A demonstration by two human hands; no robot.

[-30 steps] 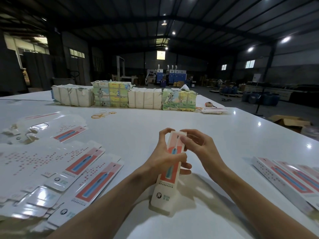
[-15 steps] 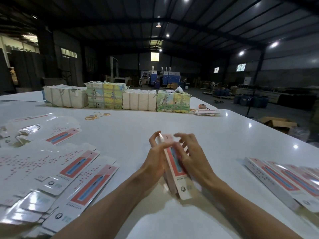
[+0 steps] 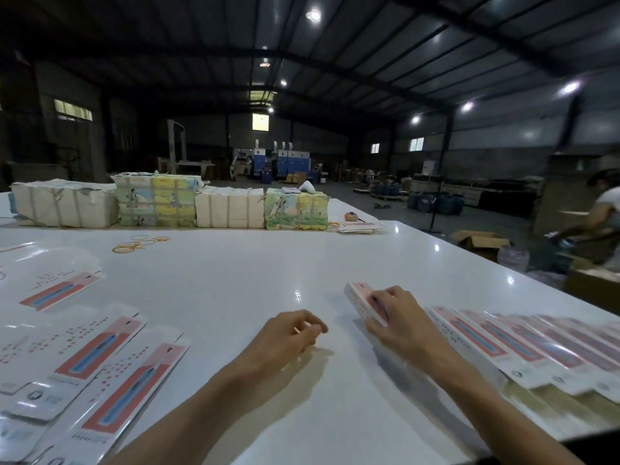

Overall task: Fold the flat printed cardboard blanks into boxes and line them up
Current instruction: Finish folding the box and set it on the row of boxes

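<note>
My right hand [image 3: 399, 318] grips a folded white and pink box [image 3: 360, 300] just left of the row of folded boxes [image 3: 523, 344] at the right of the white table [image 3: 235, 280]. The box points away from me, its near end hidden under my fingers. My left hand [image 3: 292, 333] hovers low over the table's middle, fingers loosely curled, holding nothing. Several flat printed blanks [image 3: 100, 357] lie spread out at the left, overlapping each other.
Wrapped bundles of stock [image 3: 167, 204] stand in a line along the table's far side, with rubber bands [image 3: 137, 243] in front of them. A person [image 3: 600, 216] bends over cartons off the table's right edge. The table's right edge runs diagonally.
The box was held upright in both hands in front of me. My right hand has carried it to the right, next to the row. My left hand has let go.
</note>
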